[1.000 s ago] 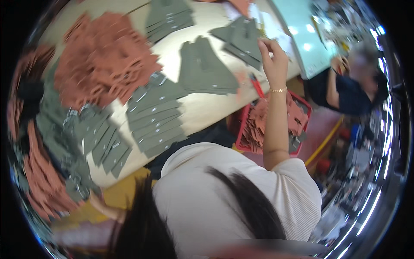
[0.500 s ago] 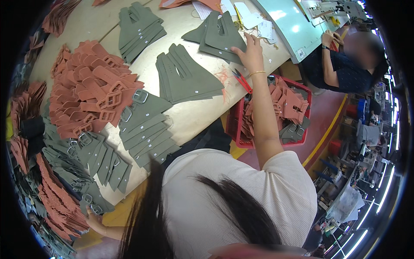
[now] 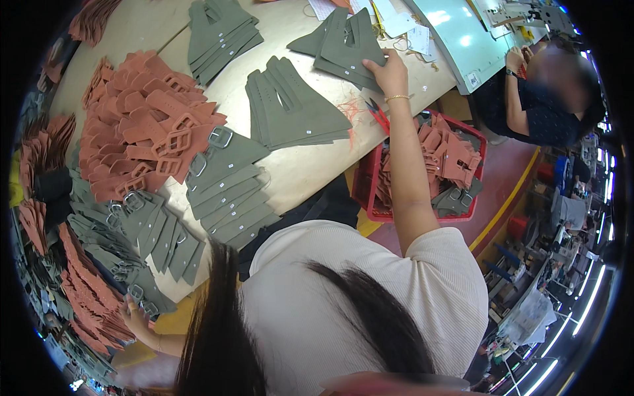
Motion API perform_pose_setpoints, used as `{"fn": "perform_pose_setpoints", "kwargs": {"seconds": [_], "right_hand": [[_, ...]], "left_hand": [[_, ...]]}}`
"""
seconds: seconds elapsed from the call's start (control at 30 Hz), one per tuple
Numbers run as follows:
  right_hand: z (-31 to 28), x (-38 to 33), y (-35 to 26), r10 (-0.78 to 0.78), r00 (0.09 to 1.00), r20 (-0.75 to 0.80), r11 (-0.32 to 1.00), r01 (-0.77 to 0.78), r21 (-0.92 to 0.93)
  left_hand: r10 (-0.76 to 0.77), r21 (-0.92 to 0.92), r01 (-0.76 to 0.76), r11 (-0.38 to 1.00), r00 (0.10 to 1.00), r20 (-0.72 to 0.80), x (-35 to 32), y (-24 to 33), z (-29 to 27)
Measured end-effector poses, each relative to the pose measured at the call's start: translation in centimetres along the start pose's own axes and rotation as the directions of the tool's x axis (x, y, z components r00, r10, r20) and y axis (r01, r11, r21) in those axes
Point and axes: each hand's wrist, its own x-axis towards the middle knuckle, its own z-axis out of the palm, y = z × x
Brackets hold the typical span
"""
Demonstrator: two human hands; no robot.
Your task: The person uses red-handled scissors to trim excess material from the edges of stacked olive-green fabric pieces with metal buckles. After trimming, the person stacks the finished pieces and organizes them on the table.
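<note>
My right hand is at the right edge of a small stack of dark green strap pieces at the table's far side. Its thumb lies on top and its fingers are bent around the edge, closed on the top piece. At the lower left, my left hand is beside green pieces with metal buckles, fingers apart near their edge. Whether it touches them I cannot make out. Another stack of green slotted pieces lies mid-table, near red-handled snips.
A heap of rust-red buckled straps covers the table's left part, with fanned green buckled pieces beside it. A red crate of strap pieces stands right of the table. A co-worker sits at a pale green sewing table.
My right hand's fingers, spread before, have closed at the edge of the green stack. The left hand has shifted slightly up and away from the buckled piece's corner. The view has shifted slightly.
</note>
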Motion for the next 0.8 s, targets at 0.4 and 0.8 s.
{"fn": "perform_pose_setpoints", "kwargs": {"seconds": [0.4, 0.8], "right_hand": [[0.1, -12.2, -6.6, -0.508, 0.846, 0.162, 0.839, 0.528, -0.129], [-1.0, -2.7, -17.9, -0.631, 0.775, -0.022, 0.444, 0.385, 0.809]], "left_hand": [[0.094, -0.019, -0.094, 0.995, 0.995, -0.021, -2.3, 1.3, 0.8], [0.143, -0.034, -0.144, 0.989, 0.989, -0.025, -2.1, -0.3, 3.0]]}}
